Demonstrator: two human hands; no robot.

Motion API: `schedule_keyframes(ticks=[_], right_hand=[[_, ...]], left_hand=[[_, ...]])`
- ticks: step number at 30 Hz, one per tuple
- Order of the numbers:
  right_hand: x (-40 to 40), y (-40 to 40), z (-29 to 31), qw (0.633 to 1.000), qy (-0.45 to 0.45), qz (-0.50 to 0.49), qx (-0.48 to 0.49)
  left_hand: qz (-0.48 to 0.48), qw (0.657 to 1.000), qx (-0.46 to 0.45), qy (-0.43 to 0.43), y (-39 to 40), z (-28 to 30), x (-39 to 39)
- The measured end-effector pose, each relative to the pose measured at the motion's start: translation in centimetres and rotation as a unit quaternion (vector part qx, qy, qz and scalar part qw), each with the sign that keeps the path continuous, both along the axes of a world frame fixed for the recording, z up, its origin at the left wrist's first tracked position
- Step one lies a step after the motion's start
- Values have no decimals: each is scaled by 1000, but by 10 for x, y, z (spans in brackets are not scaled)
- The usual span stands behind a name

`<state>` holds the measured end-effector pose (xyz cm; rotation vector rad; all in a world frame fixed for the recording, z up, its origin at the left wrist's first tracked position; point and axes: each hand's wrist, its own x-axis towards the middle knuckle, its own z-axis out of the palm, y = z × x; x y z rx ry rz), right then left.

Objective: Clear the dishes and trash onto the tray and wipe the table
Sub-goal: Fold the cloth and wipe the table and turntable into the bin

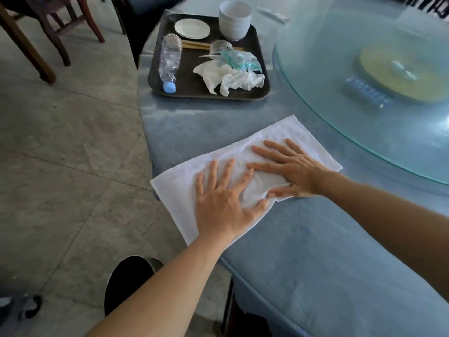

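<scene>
A white cloth [289,132] lies spread on the blue table [315,251] near its left edge. My left hand [223,205] presses flat on the cloth's near part, fingers straight. My right hand [289,169] presses flat beside it, fingers spread toward the left. Farther back a dark tray [192,91] holds a lying plastic bottle [170,59], a white saucer [192,28], stacked white bowls [234,19], chopsticks [194,45], a clear cup [220,47] and crumpled white tissues [230,77] with a teal wrapper [243,60].
A glass turntable [364,93] covers the table's right side, close to the cloth's far corner. A wrapped item [273,13] lies on the table behind the tray. Wooden chairs [56,27] stand on the tiled floor at the upper left. The table edge runs just left of the cloth.
</scene>
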<state>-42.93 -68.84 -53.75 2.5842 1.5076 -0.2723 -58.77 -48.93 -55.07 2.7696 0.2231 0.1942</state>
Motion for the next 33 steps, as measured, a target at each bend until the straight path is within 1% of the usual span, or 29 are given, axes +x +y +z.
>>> schedule_keyframes(ticks=[5,13,24,27,30,32,33], right_hand=[[2,2,2,1000,-2,-1,-3],[2,2,5,1000,18,-2,8],[2,1,5,999,17,-15,23],[4,2,7,999,24,-16,28],[2,2,10,999,35,-25,29],[-3,3,13,997,43,-52,32],[-9,3,14,995,46,-81,41]], left_hand=[[6,1000,-5,10,-2,3,2],[-11,999,20,24,0,-1,2],[-46,995,50,68,3,-4,1],[-49,992,54,102,3,-1,1],[-48,988,30,142,3,9,4],[-70,980,-5,186,8,21,8],[-88,972,-35,214,14,28,11]])
